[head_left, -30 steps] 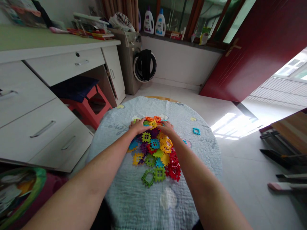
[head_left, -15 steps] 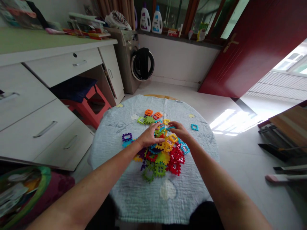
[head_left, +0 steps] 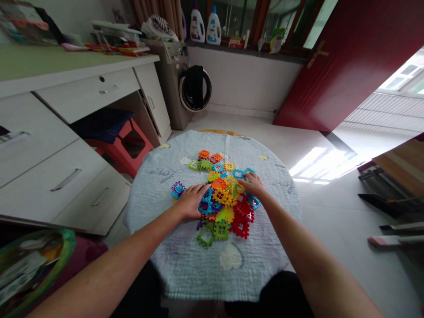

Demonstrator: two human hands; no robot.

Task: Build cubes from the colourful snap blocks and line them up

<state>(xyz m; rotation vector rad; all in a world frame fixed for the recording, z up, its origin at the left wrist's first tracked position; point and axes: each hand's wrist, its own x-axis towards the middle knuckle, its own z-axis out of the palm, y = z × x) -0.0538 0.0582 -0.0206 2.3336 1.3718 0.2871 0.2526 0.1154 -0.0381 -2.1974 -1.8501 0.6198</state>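
A heap of colourful plastic interlocking building pieces (head_left: pixel 225 215), square with toothed edges and some with window grids, lies on the cloth-covered round table (head_left: pixel 228 282). Against the heap's left side rests my left hand (head_left: pixel 192 202), open and cupped, its fingers by blue pieces. On the upper right, my right hand (head_left: pixel 253 183) touches the heap's edge with curved, parted fingers, close to a cyan piece (head_left: pixel 250 170). Beyond the hands lie orange pieces (head_left: pixel 204 154), a green piece (head_left: pixel 206 165) and a yellow piece (head_left: pixel 229 166). A purple piece (head_left: pixel 178 188) sits left of my left hand.
A red stool (head_left: pixel 134 152) stands under the desk at the left. Behind the table is a washing machine (head_left: pixel 172 84) with its door open. A filled bin (head_left: pixel 66 251) is at the lower left, and a red door (head_left: pixel 318 70) at the right.
My left hand has moved left and down from the heap's top to its left side. My right hand has shifted slightly right. Pieces on top are spread differently, and the separate cyan piece at right has moved inward.
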